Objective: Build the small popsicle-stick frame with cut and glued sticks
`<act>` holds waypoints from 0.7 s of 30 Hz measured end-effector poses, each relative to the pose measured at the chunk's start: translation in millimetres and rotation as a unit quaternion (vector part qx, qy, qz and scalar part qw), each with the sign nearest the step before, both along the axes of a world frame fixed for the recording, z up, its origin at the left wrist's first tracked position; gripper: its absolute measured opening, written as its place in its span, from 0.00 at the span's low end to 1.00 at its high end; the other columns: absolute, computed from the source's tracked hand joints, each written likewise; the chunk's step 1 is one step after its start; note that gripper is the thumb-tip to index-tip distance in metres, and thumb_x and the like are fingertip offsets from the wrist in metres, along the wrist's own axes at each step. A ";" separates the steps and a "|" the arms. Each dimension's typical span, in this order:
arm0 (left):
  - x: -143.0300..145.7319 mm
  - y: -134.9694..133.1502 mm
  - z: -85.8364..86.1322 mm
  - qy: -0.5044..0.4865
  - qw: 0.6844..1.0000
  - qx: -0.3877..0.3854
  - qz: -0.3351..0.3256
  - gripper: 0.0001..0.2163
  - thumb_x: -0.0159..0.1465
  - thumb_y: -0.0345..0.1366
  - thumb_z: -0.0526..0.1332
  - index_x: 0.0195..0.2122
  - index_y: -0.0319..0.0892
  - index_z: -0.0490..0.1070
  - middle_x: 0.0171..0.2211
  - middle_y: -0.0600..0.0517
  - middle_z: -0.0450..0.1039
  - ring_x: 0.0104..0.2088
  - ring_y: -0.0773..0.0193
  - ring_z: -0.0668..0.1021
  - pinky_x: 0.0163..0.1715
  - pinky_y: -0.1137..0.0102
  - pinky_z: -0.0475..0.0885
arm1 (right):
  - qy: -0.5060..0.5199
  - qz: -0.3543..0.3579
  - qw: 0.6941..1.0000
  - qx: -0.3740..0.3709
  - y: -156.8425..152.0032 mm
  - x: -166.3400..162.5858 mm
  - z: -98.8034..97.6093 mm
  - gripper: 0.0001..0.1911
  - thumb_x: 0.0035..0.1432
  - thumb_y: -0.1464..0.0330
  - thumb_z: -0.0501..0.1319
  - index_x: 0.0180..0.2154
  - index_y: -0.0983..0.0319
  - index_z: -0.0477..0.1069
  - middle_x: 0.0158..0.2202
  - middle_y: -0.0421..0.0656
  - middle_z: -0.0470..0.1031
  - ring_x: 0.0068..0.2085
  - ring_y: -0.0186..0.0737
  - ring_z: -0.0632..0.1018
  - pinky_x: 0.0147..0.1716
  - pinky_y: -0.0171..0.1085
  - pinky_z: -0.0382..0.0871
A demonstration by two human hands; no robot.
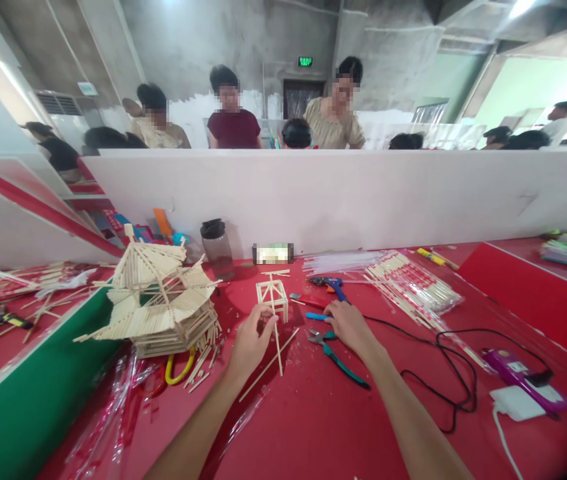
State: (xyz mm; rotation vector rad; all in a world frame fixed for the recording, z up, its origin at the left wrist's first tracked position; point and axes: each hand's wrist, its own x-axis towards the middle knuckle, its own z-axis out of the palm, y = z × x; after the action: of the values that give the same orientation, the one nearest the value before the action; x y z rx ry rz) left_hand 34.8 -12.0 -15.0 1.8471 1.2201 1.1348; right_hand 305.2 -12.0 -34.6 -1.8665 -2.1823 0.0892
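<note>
My left hand (250,343) pinches a thin wooden stick (278,350) that leans against a small stick frame (272,297) standing on the red table (323,413). My right hand (346,325) lies knuckles up over the table beside teal-handled pliers (339,360), its fingertips at a blue-handled tool (317,317). Whether those fingers hold anything is hidden. A blue glue gun (330,285) lies just beyond the right hand.
A large pagoda-like stick model (158,300) stands at the left by a green board (28,393). Packs of chopsticks (413,283), a black cable (456,373), a purple device (523,377), a dark jar (216,247) lie about. People stand behind a white partition (343,193).
</note>
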 end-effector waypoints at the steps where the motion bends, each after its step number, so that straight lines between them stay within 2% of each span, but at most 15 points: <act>1: 0.0 0.2 -0.4 0.003 1.000 0.003 0.000 0.07 0.66 0.42 0.55 0.40 0.45 0.67 0.35 0.54 0.75 0.33 0.65 0.78 0.36 0.71 0.71 | 0.004 0.001 1.000 0.006 -0.3 -0.4 -0.8 0.06 0.61 0.73 0.58 0.39 0.62 0.73 0.39 0.48 0.76 0.41 0.45 0.75 0.40 0.38 0.62; 4: 0.4 -0.1 0.0 0.007 1.000 0.010 0.002 0.07 0.66 0.42 0.55 0.39 0.45 0.67 0.36 0.54 0.75 0.35 0.65 0.78 0.37 0.71 0.71 | 0.078 0.006 0.996 0.034 -2.7 -1.7 -3.2 0.09 0.64 0.74 0.51 0.44 0.63 0.68 0.37 0.48 0.76 0.38 0.43 0.76 0.38 0.37 0.63; 8: 0.6 -1.4 1.8 0.004 1.000 0.010 0.004 0.07 0.66 0.42 0.55 0.39 0.45 0.68 0.35 0.54 0.75 0.34 0.65 0.77 0.37 0.71 0.71 | 0.178 0.037 0.980 0.077 -5.9 -4.9 -6.3 0.12 0.67 0.71 0.44 0.46 0.63 0.64 0.41 0.50 0.75 0.42 0.43 0.76 0.42 0.38 0.66; 12: 0.3 -2.2 2.6 0.009 1.000 0.012 0.008 0.08 0.66 0.43 0.56 0.40 0.46 0.68 0.37 0.55 0.75 0.35 0.65 0.77 0.38 0.71 0.70 | 0.156 0.046 0.985 0.052 -6.0 -8.5 -7.7 0.14 0.67 0.71 0.44 0.49 0.63 0.64 0.42 0.51 0.76 0.42 0.43 0.78 0.40 0.36 0.66; 16: -0.2 -2.1 1.7 0.011 1.000 0.006 0.005 0.08 0.67 0.43 0.55 0.41 0.46 0.67 0.37 0.54 0.76 0.36 0.64 0.78 0.37 0.71 0.71 | 0.121 -0.008 0.991 0.052 -4.0 -13.8 -6.6 0.13 0.69 0.66 0.46 0.48 0.60 0.66 0.38 0.47 0.78 0.39 0.45 0.80 0.36 0.36 0.67; 21: 0.0 -1.9 0.4 0.006 1.000 0.009 0.007 0.07 0.66 0.42 0.55 0.40 0.46 0.67 0.37 0.54 0.76 0.37 0.63 0.79 0.37 0.70 0.72 | 0.157 0.037 0.984 0.082 0.7 -19.5 -12.8 0.14 0.69 0.64 0.46 0.48 0.59 0.66 0.46 0.47 0.76 0.48 0.44 0.77 0.45 0.39 0.69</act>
State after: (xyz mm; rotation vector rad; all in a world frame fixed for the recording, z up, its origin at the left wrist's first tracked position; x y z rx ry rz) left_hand 34.8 -13.9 -14.6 1.8635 1.2342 1.1475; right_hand 285.6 -11.3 -47.4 -1.5632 -1.9790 0.1983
